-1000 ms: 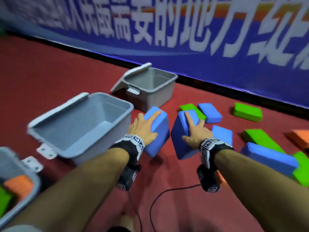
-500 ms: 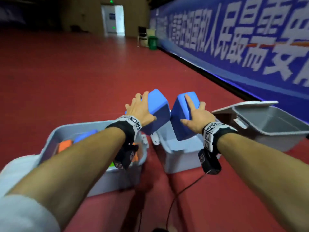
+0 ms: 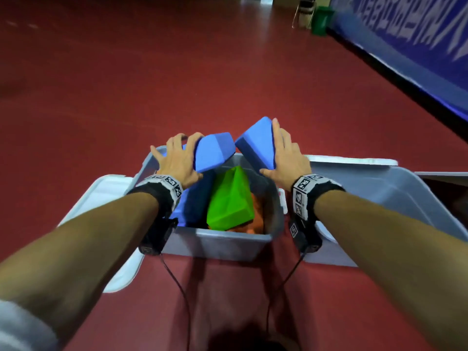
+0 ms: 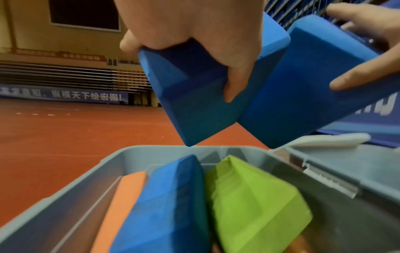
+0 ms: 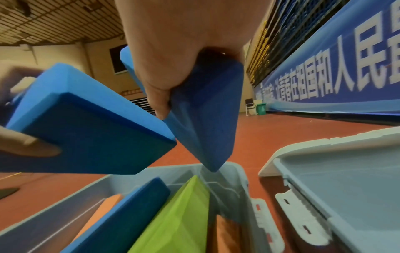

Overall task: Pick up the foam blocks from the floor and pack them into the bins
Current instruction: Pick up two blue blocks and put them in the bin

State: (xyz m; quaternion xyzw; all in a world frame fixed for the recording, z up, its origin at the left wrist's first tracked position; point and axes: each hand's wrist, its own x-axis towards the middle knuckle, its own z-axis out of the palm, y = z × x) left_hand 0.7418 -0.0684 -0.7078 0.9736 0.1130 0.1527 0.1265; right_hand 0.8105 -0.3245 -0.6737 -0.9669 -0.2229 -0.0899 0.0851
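My left hand (image 3: pixel 181 160) grips a blue foam block (image 3: pixel 212 153), and my right hand (image 3: pixel 283 158) grips a second blue block (image 3: pixel 255 143). Both blocks hang tilted just above the far end of a grey bin (image 3: pixel 228 241), their lower corners close together. In the left wrist view my thumb crosses the left block (image 4: pixel 194 106), with the right block (image 4: pixel 303 106) beside it. Inside the bin stand another blue block (image 3: pixel 195 203), a green block (image 3: pixel 230 201) and orange blocks (image 3: pixel 255 216). The right wrist view shows the right block's (image 5: pixel 205 119) corner just over the bin's rim (image 5: pixel 236 171).
A second grey bin (image 3: pixel 374 198) stands open directly to the right, nothing visible in it. The first bin's white lid (image 3: pixel 101 198) lies open on the left. Red floor (image 3: pixel 177 72) stretches ahead; a blue banner wall (image 3: pixel 417 46) runs along the right, with a green waste bin (image 3: pixel 321 19) far off.
Both hands lifted the blue blocks off the floor and carried them left, past the other open bins, to above the partly filled bin. The view swung left with them.
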